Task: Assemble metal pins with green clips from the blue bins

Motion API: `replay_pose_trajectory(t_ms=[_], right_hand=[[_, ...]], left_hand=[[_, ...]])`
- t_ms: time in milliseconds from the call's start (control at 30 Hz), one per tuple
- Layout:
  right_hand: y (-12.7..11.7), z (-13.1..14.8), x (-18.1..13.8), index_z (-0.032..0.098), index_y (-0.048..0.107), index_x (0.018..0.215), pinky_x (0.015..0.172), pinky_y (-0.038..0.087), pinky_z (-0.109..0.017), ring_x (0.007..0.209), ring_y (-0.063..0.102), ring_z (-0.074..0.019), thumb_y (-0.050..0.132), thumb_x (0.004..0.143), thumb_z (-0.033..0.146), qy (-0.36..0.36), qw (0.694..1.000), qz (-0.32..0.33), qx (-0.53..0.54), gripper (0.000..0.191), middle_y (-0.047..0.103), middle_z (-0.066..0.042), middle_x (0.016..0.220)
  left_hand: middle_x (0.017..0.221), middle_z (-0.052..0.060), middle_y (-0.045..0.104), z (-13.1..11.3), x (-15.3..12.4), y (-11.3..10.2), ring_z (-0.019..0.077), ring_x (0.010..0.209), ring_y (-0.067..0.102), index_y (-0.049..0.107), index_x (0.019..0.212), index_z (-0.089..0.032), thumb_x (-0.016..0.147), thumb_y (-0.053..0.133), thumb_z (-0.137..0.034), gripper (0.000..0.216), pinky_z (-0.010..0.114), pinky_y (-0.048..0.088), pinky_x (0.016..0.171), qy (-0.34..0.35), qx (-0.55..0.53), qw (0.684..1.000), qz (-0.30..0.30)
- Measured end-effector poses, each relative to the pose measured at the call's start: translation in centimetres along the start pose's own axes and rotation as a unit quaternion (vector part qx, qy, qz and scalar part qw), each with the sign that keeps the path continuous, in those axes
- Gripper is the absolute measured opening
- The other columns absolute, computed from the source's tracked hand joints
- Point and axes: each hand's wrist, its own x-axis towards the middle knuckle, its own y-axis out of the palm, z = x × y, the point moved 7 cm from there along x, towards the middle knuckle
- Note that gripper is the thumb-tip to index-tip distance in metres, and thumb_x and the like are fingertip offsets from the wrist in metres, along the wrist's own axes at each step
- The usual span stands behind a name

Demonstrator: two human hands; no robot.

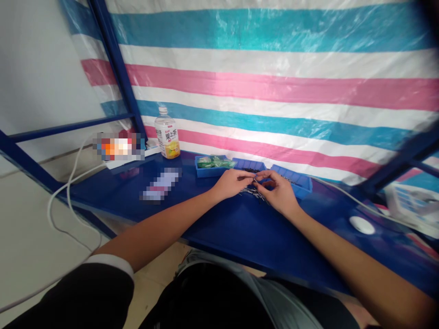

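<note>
My left hand (230,183) and my right hand (279,194) meet over the desk, fingertips pinched together around a small thin piece (254,179), too small to identify. Below them lies a loose pile of slim dark and silvery rod-like pieces (256,193), partly covered by the hands. Just behind stand three blue plastic bins. Green packets fill the left bin (206,172). Small dark parts lie in the middle bin (252,164), whose front the fingers hide. The right bin (303,184) sits behind my right hand, and its contents are mostly hidden.
On the blue desk (219,228), a drink bottle (167,137) stands at the back left. Two blurred-out items lie near it. A white oval object (362,225) and a cable (353,199) are on the right. Striped plastic sheeting (260,91) hangs behind, between blue metal posts (118,68).
</note>
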Motion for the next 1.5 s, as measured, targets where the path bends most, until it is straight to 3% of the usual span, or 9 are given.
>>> replay_pose_trajectory(t_ms=[233, 367, 500, 667, 867, 1067, 1233, 1333, 1500], right_hand=[[0.3, -0.5, -0.2, 0.024, 0.073, 0.115, 0.083, 0.064, -0.043, 0.091, 0.076, -0.0252, 0.077, 0.093, 0.049, 0.020, 1.000, 0.014, 0.014, 0.033, 0.079, -0.009, 0.114], [-0.2, 0.0, 0.0, 0.024, 0.071, 0.117, 0.082, 0.063, -0.042, 0.097, 0.075, -0.0265, 0.073, 0.097, 0.049, 0.012, 1.000, -0.008, 0.011, 0.033, 0.078, -0.009, 0.107], [-0.8, 1.2, 0.0, 0.025, 0.070, 0.120, 0.075, 0.063, -0.039, 0.097, 0.074, -0.0268, 0.068, 0.101, 0.044, -0.039, 0.998, -0.024, -0.044, 0.028, 0.075, -0.011, 0.112], [0.0, 1.6, -0.3, 0.024, 0.073, 0.112, 0.075, 0.062, -0.040, 0.086, 0.074, -0.0246, 0.064, 0.102, 0.033, -0.108, 0.987, 0.031, -0.115, 0.016, 0.078, -0.009, 0.111], [0.7, 0.0, -0.3, 0.024, 0.069, 0.107, 0.064, 0.059, -0.034, 0.076, 0.074, -0.0222, 0.071, 0.093, 0.032, -0.030, 0.996, 0.053, -0.069, 0.016, 0.079, -0.006, 0.100], [0.3, 1.0, -0.1, 0.024, 0.064, 0.137, 0.072, 0.061, -0.035, 0.081, 0.074, -0.0225, 0.062, 0.095, 0.025, -0.054, 0.995, 0.049, -0.072, 0.042, 0.076, -0.005, 0.095], [-0.4, 0.8, -0.1, 0.023, 0.075, 0.113, 0.068, 0.059, -0.035, 0.076, 0.074, -0.0222, 0.067, 0.096, 0.032, -0.034, 0.994, 0.015, -0.106, 0.021, 0.079, -0.005, 0.092], [-0.4, 0.8, 0.0, 0.022, 0.076, 0.101, 0.070, 0.060, -0.036, 0.080, 0.075, -0.0227, 0.070, 0.097, 0.036, -0.042, 0.994, 0.012, -0.101, 0.016, 0.079, -0.006, 0.093], [-0.1, 0.4, 0.0, 0.023, 0.076, 0.103, 0.067, 0.058, -0.035, 0.078, 0.072, -0.0217, 0.074, 0.094, 0.039, -0.042, 0.996, 0.019, -0.078, 0.018, 0.076, -0.006, 0.091]], left_hand=[[0.103, 0.011, 0.083, 0.8, 0.2, -0.6, 0.0217, 0.097, 0.081, 0.076, 0.101, -0.015, 0.089, 0.081, -0.022, 0.015, 0.041, 0.064, 0.095, -0.026, -0.068, 0.997, -0.023], [0.097, 0.009, 0.081, 1.0, 0.2, -1.1, 0.0202, 0.089, 0.080, 0.064, 0.094, -0.016, 0.080, 0.089, -0.019, 0.029, 0.038, 0.064, 0.087, -0.035, -0.052, 0.996, -0.063], [0.095, 0.009, 0.082, 1.1, 0.1, -0.9, 0.0198, 0.084, 0.079, 0.062, 0.100, -0.017, 0.077, 0.093, -0.022, 0.039, 0.034, 0.062, 0.080, -0.052, -0.055, 0.996, -0.049], [0.097, 0.009, 0.083, 0.4, 0.0, -0.7, 0.0182, 0.085, 0.079, 0.065, 0.106, -0.016, 0.080, 0.087, -0.016, 0.034, 0.031, 0.059, 0.081, -0.035, -0.034, 0.999, -0.024], [0.101, 0.011, 0.082, 0.5, 0.1, -0.1, 0.0191, 0.092, 0.080, 0.065, 0.116, -0.015, 0.082, 0.083, -0.010, 0.039, 0.035, 0.062, 0.088, -0.008, -0.094, 0.995, -0.007], [0.108, 0.012, 0.081, 0.1, 0.0, -0.2, 0.0185, 0.088, 0.079, 0.067, 0.130, -0.015, 0.087, 0.083, -0.020, 0.047, 0.033, 0.063, 0.082, -0.005, -0.051, 0.999, -0.017], [0.089, 0.009, 0.082, 0.3, -0.4, 0.6, 0.0161, 0.071, 0.077, 0.073, 0.131, -0.014, 0.102, 0.066, -0.027, 0.032, 0.030, 0.063, 0.072, -0.064, -0.070, 0.995, 0.029], [0.097, 0.011, 0.084, 0.6, -0.3, 0.8, 0.0194, 0.084, 0.081, 0.079, 0.122, -0.014, 0.101, 0.066, -0.023, 0.027, 0.034, 0.066, 0.081, -0.060, -0.075, 0.995, 0.031], [0.111, 0.012, 0.084, 0.7, 0.1, 0.2, 0.0229, 0.103, 0.081, 0.082, 0.116, -0.016, 0.092, 0.076, -0.023, 0.025, 0.041, 0.064, 0.101, -0.019, -0.066, 0.998, 0.003]])
